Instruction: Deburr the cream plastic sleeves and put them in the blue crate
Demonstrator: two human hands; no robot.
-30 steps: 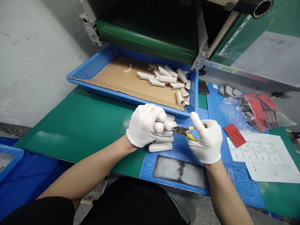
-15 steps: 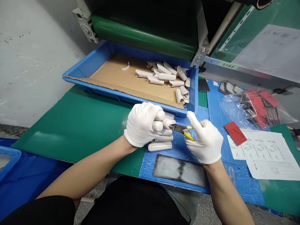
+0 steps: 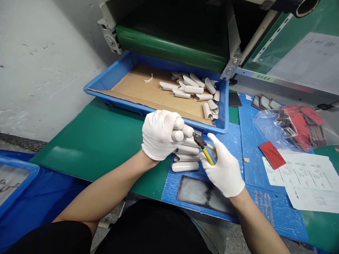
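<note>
At 12 o'clock, the low blue plastic tray [image 3: 119,102] stands right by my white-gloved left hand [image 3: 160,135], and the big green machine roller [image 3: 169,49] sits past it. At 3 o'clock, a clear plastic bag of red pieces [image 3: 288,128] is in my way. At 9 o'clock, my hand can slide over the flat green mat [image 3: 87,141].

Yellow-handled side cutters [image 3: 208,156] — black head [image 3: 199,140] beside 3 cream tubes [image 3: 185,166].

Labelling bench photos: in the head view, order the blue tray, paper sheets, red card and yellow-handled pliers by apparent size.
1. The blue tray
2. The paper sheets
3. The red card and yellow-handled pliers look alike; I can't rank them, as the right hand partly hides the pliers.
</note>
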